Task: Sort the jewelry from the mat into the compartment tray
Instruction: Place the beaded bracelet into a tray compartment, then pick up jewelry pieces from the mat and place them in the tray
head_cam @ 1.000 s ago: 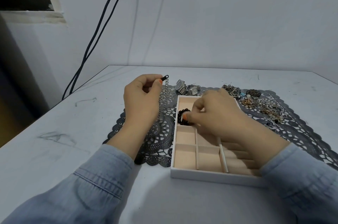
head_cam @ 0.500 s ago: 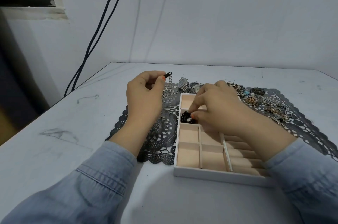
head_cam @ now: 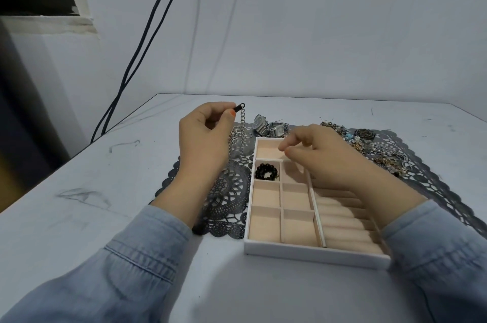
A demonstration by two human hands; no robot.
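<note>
A white compartment tray with beige lining sits on a dark lace mat. A black bead bracelet lies in the tray's second compartment on the left. My left hand pinches the dark end piece of a silver chain, which hangs down to the mat left of the tray. My right hand hovers over the tray's upper part with loosely curled fingers and holds nothing. Two watches lie on the mat behind the tray.
A heap of mixed jewelry covers the mat to the right of my right hand. Two dark cables run down the wall at the back left. The table's left edge lies close to the mat.
My right hand has let go of the black bead bracelet, which now lies in the tray, and has lifted up and to the right. My left hand keeps holding the chain.
</note>
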